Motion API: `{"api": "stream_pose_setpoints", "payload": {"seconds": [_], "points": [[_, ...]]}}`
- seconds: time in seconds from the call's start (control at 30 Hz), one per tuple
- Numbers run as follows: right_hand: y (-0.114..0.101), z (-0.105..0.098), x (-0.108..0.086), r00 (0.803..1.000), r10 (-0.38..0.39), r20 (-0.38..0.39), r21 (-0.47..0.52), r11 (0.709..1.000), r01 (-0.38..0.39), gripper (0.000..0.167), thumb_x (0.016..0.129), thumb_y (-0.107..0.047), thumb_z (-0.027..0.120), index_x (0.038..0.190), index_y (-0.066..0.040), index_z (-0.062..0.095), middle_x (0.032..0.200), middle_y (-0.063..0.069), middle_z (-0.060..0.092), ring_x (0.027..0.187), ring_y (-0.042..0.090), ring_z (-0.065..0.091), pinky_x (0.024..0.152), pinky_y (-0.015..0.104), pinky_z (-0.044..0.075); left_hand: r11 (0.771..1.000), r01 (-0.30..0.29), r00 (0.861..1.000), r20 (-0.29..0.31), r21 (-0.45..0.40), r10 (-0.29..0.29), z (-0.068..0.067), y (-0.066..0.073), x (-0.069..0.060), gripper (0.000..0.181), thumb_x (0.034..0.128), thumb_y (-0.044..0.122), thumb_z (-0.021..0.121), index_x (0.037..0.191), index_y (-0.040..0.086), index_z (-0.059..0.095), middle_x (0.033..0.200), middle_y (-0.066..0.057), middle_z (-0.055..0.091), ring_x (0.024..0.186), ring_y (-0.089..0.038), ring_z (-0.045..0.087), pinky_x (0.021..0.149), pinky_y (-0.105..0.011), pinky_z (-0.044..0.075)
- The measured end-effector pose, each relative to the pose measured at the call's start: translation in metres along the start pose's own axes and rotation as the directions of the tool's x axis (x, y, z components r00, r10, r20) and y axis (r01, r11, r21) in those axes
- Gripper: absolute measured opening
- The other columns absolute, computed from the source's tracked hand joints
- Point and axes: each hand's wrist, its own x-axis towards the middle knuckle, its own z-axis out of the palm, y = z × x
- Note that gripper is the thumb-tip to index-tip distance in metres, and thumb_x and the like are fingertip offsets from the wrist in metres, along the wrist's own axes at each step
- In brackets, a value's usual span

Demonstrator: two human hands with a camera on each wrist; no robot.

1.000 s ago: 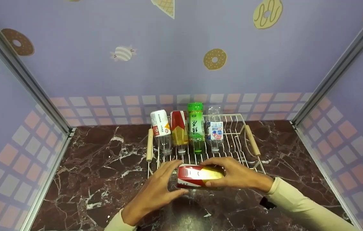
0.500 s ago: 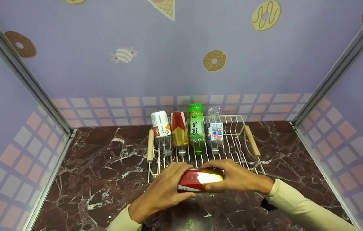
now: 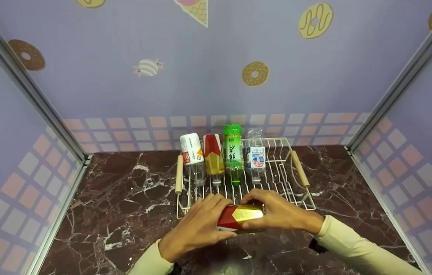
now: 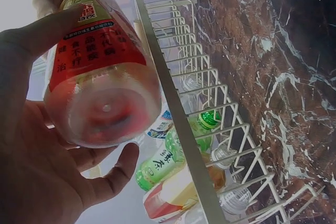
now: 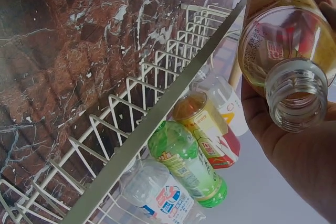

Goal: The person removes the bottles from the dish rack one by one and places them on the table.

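A plastic bottle with a red and gold label lies sideways between both hands, at the rack's front edge in the head view. My left hand grips its base end, with the fingers on the far side and the thumb on the near side. Round the other end curls my right hand, and the right wrist view shows the uncapped bottle mouth there. Behind, a wire rack holds several upside-down bottles: a white-labelled one, a red and gold one, a green one and a clear one.
The rack has a wooden handle at each side, a left handle and a right handle. It stands on a dark marbled countertop against the purple back wall. Bare rack slots lie right of the clear bottle.
My left hand has moved right and closed round the bottle's base end, where it stood apart from it before. The bottle has shifted slightly toward me, and the right hand keeps its grip.
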Motion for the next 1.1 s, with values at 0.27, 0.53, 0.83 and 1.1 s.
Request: {"api": "stream_pose_setpoints", "payload": {"seconds": [0.27,0.53,0.83,1.1], "points": [[-0.003,0.002,0.002,1.0,0.009,-0.021,-0.047,0.999,-0.01,0.054,0.086,-0.04,0.095,0.122,-0.007,0.071,0.112,0.006,0.077,0.092,0.013,0.07,0.077,0.029,0.065,0.998,0.018,0.998,0.058,0.058,-0.021,0.002,0.006,0.005,0.067,0.0849,0.053,0.092,0.132,0.012,0.068,0.119,0.001,0.066,0.104,-0.014,0.058,0.088,-0.03,0.054],[-0.005,0.005,0.003,0.999,-0.027,-0.043,-0.083,0.996,0.024,0.053,0.086,-0.044,0.095,0.12,-0.009,0.073,0.109,0.002,0.077,0.091,0.012,0.07,0.079,0.028,0.065,0.997,0.035,0.995,0.095,0.069,-0.042,0.002,0.012,0.011,0.065,0.0863,0.055,0.089,0.13,0.012,0.067,0.116,0.001,0.064,0.099,-0.013,0.055,0.084,-0.029,0.055],[-0.003,0.005,0.004,0.998,-0.05,-0.039,-0.082,0.995,0.047,0.053,0.089,-0.042,0.092,0.124,-0.008,0.073,0.112,0.003,0.076,0.093,0.014,0.07,0.077,0.029,0.065,0.997,0.076,0.99,0.118,0.006,-0.076,0.003,0.013,0.014,0.062,0.0883,0.05,0.088,0.133,0.012,0.067,0.118,0.003,0.063,0.102,-0.011,0.055,0.088,-0.03,0.056],[0.001,-0.001,0.0,0.997,-0.075,-0.036,-0.052,0.996,0.073,0.055,0.091,-0.036,0.09,0.134,-0.008,0.07,0.123,0.006,0.076,0.102,0.023,0.072,0.085,0.036,0.067,0.997,0.075,0.994,0.078,-0.028,-0.073,0.0,0.001,0.009,0.06,0.0868,0.046,0.092,0.128,0.01,0.068,0.113,0.002,0.063,0.099,-0.012,0.057,0.089,-0.032,0.06]]}}
